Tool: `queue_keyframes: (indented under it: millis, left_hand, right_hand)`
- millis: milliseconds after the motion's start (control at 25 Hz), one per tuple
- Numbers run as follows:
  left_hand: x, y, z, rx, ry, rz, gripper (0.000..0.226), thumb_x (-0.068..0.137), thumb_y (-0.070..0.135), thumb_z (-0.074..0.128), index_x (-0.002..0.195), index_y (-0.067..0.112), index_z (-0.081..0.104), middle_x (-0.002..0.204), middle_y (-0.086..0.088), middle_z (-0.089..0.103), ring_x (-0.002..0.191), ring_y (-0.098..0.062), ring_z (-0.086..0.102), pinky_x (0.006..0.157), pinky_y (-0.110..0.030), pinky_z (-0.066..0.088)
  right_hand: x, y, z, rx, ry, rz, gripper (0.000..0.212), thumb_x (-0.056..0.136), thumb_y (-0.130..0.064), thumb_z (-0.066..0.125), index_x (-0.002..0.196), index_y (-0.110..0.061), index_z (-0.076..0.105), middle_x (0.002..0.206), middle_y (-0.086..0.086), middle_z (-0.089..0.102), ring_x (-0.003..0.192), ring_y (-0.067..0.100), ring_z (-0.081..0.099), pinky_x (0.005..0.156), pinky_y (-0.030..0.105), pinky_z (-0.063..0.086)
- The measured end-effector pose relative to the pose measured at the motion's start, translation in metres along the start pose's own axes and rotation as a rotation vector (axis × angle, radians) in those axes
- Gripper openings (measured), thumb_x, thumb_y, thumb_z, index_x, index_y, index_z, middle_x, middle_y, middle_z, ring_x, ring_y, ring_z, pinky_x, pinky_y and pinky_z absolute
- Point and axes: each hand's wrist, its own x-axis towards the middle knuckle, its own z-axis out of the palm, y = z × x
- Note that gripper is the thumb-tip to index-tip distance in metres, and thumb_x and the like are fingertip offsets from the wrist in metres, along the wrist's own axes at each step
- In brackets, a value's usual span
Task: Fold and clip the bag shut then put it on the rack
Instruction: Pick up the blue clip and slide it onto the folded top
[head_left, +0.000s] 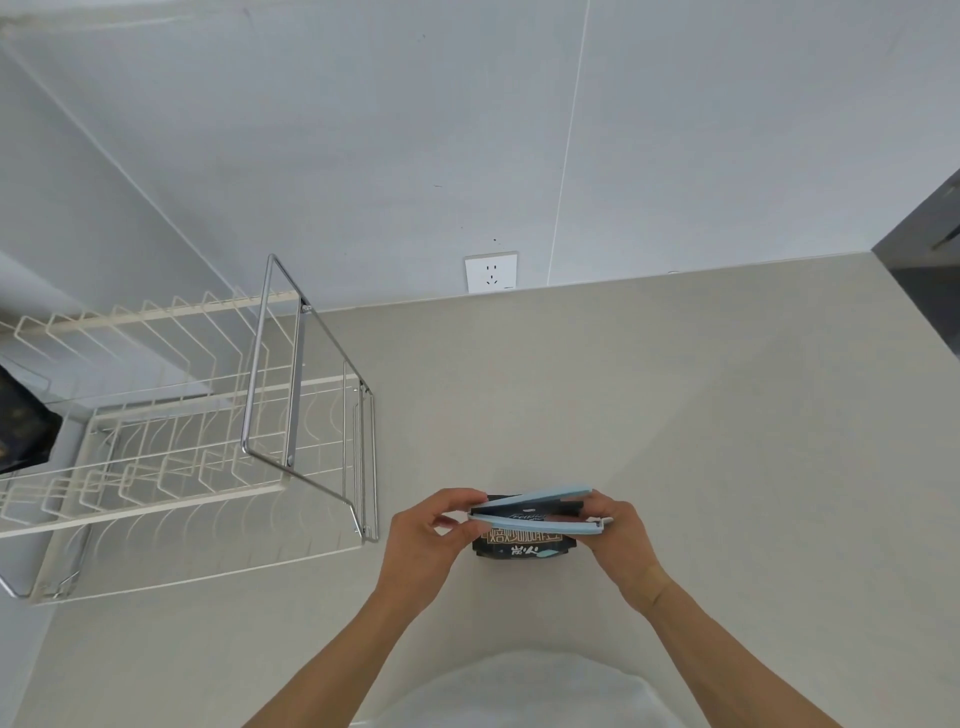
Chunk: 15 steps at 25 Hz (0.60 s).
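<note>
A person stands at a pale counter (675, 415) and holds a small black bag (524, 545) just above it, near the front. A long light-blue clip (535, 512) sits over the folded top of the bag. The clip is shaped like a thin V. Its two arms meet at the left end and gape apart at the right end, so it is not snapped shut yet.

The left hand (426, 540) has its fingers curled around the joined end of the clip. The right hand (618, 535) has its fingers wrapped around the open end and the edge of the bag.

The bag looks soft and crinkly, and I think it is light. It may bend or slide if it is pinched in the middle. The clip looks stiff and hard. It seems best to hold the bag by the clip's two ends and squeeze the right end until it locks.

The white wire rack (171, 457) stands on the left, well apart from the bag. A dark thing already sits at its far left edge.
</note>
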Motion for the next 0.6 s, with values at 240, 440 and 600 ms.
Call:
queue_keyframes:
  millis: [240, 440, 600]
  left_hand:
    - [0.008, 0.022, 0.014, 0.262, -0.156, 0.155, 0.037, 0.075, 0.022, 0.081, 0.108, 0.037, 0.07, 0.097, 0.021, 0.071, 0.091, -0.001, 0.062, 0.082, -0.017, 0.049]
    - [0.023, 0.044, 0.027, 0.684, -0.278, 0.359, 0.035, 0.079, 0.044, 0.07, 0.113, 0.037, 0.065, 0.089, 0.014, 0.051, 0.086, -0.009, 0.05, 0.074, -0.026, 0.045]
    - [0.024, 0.043, 0.031, 0.591, -0.237, 0.339, 0.025, 0.079, 0.039, 0.072, 0.103, 0.034, 0.07, 0.084, 0.012, 0.051, 0.084, -0.009, 0.053, 0.072, -0.028, 0.048]
  right_hand:
    - [0.003, 0.0, -0.004, -0.125, 0.002, -0.012, 0.013, 0.077, 0.015, 0.065, 0.079, 0.005, 0.073, 0.09, 0.023, 0.071, 0.073, 0.013, 0.063, 0.07, 0.027, 0.053]
    - [0.004, -0.003, -0.001, -0.182, 0.016, -0.004, 0.016, 0.077, 0.005, 0.07, 0.08, -0.01, 0.071, 0.071, -0.001, 0.07, 0.062, 0.008, 0.061, 0.061, 0.014, 0.05]
    - [-0.005, -0.005, -0.003, 0.098, 0.018, 0.077, 0.018, 0.069, -0.007, 0.083, 0.083, -0.014, 0.077, 0.072, -0.004, 0.076, 0.067, 0.006, 0.068, 0.06, 0.01, 0.049]
